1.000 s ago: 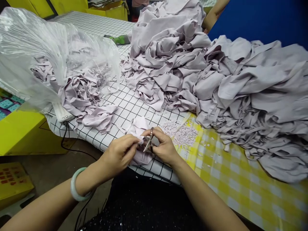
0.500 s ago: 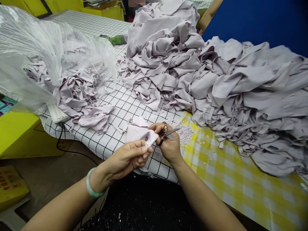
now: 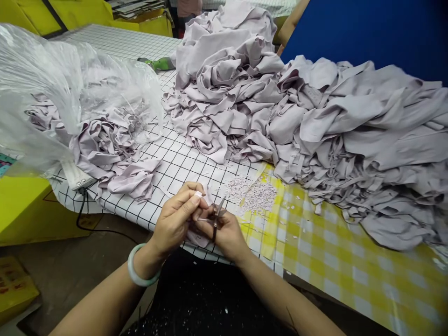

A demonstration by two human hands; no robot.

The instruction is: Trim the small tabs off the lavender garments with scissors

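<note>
My left hand [image 3: 178,217] pinches a pale lilac fabric piece [image 3: 200,237] between thumb and fingers, and a small light end of it shows at the fingertips. Close on its right, my right hand [image 3: 224,233] is closed around small scissors [image 3: 217,214], whose blades point up and away from me. Some of the fabric runs between the two hands and hangs below them, partly hidden by the fingers. Just beyond the right hand lies a scatter of tiny fabric clippings [image 3: 259,197].
A large heap of lilac fabric pieces [image 3: 238,102] spreads over the back and right of the grid-patterned table [image 3: 182,161]. At left, a clear plastic bag [image 3: 42,84] covers more pieces beside a white power strip [image 3: 79,177]. A green-handled tool [image 3: 161,63] lies behind. A blue panel [image 3: 364,32] stands back right.
Both hands have drawn closer together and the fabric is now bunched between them. The scissors have swung from pointing right to pointing upward. The view has shifted slightly.
</note>
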